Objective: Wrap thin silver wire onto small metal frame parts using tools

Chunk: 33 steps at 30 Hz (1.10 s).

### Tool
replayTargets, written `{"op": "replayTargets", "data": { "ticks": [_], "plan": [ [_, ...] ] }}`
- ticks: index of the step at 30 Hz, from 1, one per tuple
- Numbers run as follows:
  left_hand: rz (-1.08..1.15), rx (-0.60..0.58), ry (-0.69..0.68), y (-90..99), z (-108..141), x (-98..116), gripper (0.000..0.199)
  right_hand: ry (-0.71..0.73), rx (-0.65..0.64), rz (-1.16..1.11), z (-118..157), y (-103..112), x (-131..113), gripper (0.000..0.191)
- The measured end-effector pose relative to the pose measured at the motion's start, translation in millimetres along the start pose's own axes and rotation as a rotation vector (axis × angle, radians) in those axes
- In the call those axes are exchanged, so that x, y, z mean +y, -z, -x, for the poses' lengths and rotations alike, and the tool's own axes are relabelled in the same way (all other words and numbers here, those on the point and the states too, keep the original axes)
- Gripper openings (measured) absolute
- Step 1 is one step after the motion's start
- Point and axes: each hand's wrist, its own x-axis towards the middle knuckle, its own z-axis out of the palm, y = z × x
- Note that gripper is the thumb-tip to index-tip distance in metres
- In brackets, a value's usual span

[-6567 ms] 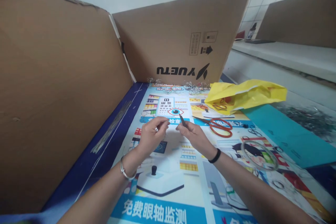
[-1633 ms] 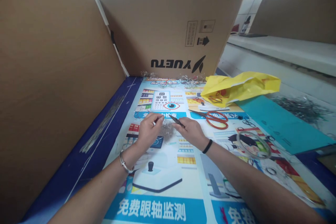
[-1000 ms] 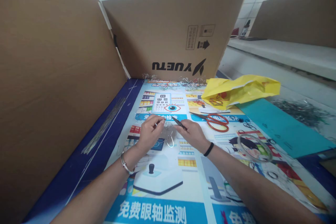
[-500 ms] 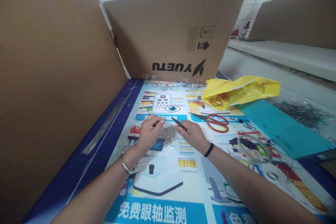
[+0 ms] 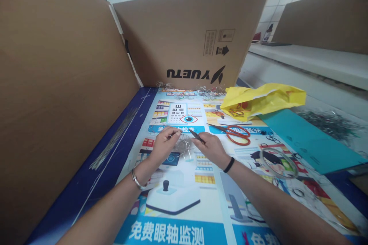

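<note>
My left hand [image 5: 166, 143] is closed, thumb and forefinger pinched on thin silvery wire. The bent wire piece [image 5: 184, 146], with loops and thin prongs, hangs between my hands just over the printed sheet. My right hand [image 5: 211, 147] is wrapped round a narrow dark pointed tool [image 5: 196, 135], its tip turned to the upper left, towards the left fingertips. The tool's handles are hidden in the palm, so its exact kind is unclear. Behind the right hand lie scissors [image 5: 238, 134] with orange-red handles and dark blades.
A bundle of straight wires [image 5: 115, 139] lies at left. Wire tangles [image 5: 211, 91] sit by the cardboard panel [image 5: 184, 38]. At right are a yellow bag [image 5: 267, 97], a teal sheet [image 5: 310, 141], a clear ring [image 5: 278, 162], small dark rings and a wire heap [image 5: 330, 124].
Both hands stay almost in place with the same grips. The wire piece between them has turned slightly, showing its loops and prongs differently.
</note>
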Motion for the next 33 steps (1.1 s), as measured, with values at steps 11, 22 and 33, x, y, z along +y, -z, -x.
{"op": "replayTargets", "data": {
  "ticks": [11, 22, 33],
  "plan": [
    [0.233, -0.056, 0.195, 0.4, -1.7, -0.5, 0.017, 0.005, 0.007, -0.012, -0.4, -0.2, 0.7, 0.038],
    [0.295, -0.069, 0.245, -0.8, -3.6, -6.7, 0.019, -0.001, 0.019, -0.018, 0.0, -0.2, 1.0, 0.039],
    [-0.022, 0.056, 0.049, -3.9, -1.1, -4.4, 0.011, -0.024, 0.036, -0.057, -0.3, -1.1, 2.5, 0.039]
  ]
}}
